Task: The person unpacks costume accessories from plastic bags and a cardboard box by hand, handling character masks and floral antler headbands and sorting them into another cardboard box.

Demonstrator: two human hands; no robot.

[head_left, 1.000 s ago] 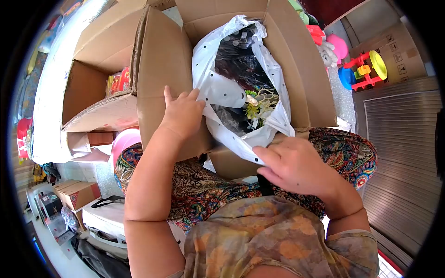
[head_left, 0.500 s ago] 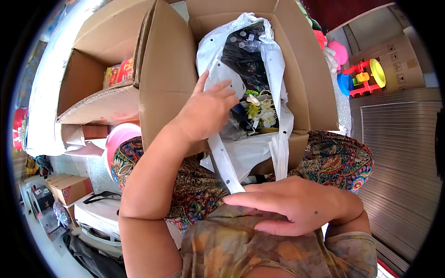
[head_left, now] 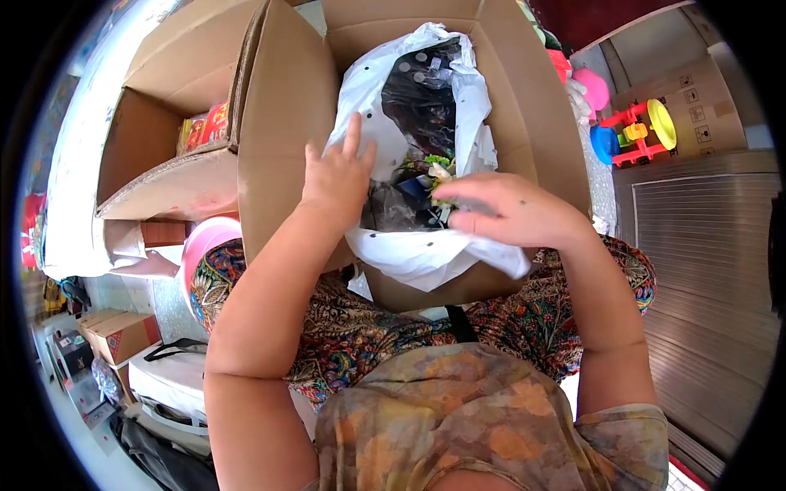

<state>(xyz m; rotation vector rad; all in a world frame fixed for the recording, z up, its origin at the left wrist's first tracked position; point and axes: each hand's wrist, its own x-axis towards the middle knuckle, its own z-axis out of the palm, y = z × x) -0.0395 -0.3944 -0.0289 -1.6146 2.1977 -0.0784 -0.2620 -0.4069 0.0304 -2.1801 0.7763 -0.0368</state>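
A white dotted plastic bag (head_left: pixel 409 255) lies open inside a large cardboard box (head_left: pixel 282 123) in front of me. Within the bag are dark items in clear plastic (head_left: pixel 422 102) and artificial flowers (head_left: pixel 440 170) with green leaves. My left hand (head_left: pixel 337 176) rests on the bag's left side, its fingers spread. Over the bag's lower right part is my right hand (head_left: pixel 512 209), thumb and forefinger apart beside the flowers, with nothing visible between them. Its other fingers are partly hidden.
Another cardboard box (head_left: pixel 135 155) at the left holds red and yellow packets (head_left: pixel 205 127). A pink basin (head_left: pixel 205 241) stands below it. At the right are a colourful toy (head_left: pixel 634 135) and a ribbed metal panel (head_left: pixel 704 245).
My right hand has let go of the bag's handle and moved up beside the flowers. The handle has dropped toward the box's near edge. My left hand has shifted slightly left on the bag.
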